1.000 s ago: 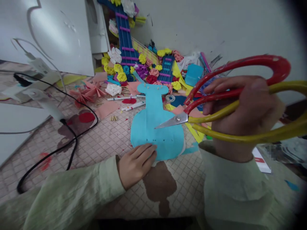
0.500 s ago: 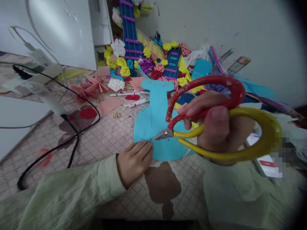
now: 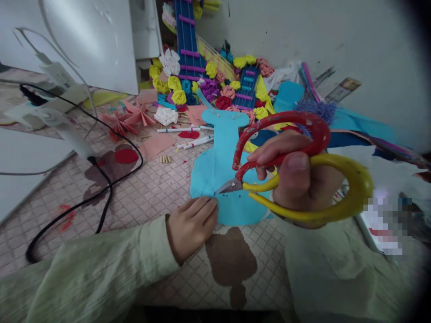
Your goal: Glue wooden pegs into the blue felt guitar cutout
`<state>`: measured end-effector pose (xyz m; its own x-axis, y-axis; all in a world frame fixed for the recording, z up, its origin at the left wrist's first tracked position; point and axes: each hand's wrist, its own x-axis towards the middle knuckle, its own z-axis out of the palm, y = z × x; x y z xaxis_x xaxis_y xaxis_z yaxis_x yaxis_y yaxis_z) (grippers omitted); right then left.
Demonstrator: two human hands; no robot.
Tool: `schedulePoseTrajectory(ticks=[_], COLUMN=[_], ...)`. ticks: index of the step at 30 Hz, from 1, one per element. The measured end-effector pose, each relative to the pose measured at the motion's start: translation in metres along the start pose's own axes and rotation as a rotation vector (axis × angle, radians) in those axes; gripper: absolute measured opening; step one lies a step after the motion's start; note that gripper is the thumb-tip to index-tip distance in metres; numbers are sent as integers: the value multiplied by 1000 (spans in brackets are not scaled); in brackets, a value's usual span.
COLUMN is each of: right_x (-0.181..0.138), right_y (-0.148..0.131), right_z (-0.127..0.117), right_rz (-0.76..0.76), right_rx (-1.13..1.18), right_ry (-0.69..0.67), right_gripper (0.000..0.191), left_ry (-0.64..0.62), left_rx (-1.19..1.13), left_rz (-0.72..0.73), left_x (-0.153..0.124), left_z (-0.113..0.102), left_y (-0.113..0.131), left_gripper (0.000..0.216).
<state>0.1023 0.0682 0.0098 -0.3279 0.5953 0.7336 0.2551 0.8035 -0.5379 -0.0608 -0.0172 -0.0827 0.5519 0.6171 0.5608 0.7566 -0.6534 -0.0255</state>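
Note:
A light-blue guitar-shaped cutout [image 3: 242, 211] lies flat on the table, with small pegs along its top end and a few dark holes in its wide body. My left hand [image 3: 193, 224] rests at the body's lower left edge, fingers bent together over the paper and fingertips partly hidden. My right hand [image 3: 299, 179] grips paint-specked scissors [image 3: 231, 185] with red and yellow handles. Their blades are together and point left, the tip at the paper's surface just above my left fingertips. Whether the tip pierces the paper, I cannot tell.
Behind lie markers [image 3: 195, 143], crumpled paper flowers [image 3: 178, 97] and blue paper guitar necks [image 3: 189, 54]. A black cable [image 3: 109, 197] loops on the left near a power strip [image 3: 50, 101]. Folded pink paper [image 3: 123, 121] sits beyond it. On the right is a phone-like device [image 3: 379, 235].
The scissors' handles have swung left, and the tip has lifted slightly relative to the paper. The dark holes beside it show more clearly. My left hand keeps its place; the whole view has shifted a little.

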Motion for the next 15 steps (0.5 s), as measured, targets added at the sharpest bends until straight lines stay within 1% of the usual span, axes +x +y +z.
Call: schedulePoseTrajectory(ticks=[4, 15], right_x=[0, -5], right_y=[-2, 2], right_z=[-2, -1], right_rz=[21, 46], right_rx=[19, 0], right_ry=[43, 19], right_gripper=[29, 32], left_ry=[9, 15], left_rx=[2, -3], left_rz=[4, -5], left_x=[0, 1], left_z=[0, 1], left_y=[0, 0], left_gripper=[21, 20])
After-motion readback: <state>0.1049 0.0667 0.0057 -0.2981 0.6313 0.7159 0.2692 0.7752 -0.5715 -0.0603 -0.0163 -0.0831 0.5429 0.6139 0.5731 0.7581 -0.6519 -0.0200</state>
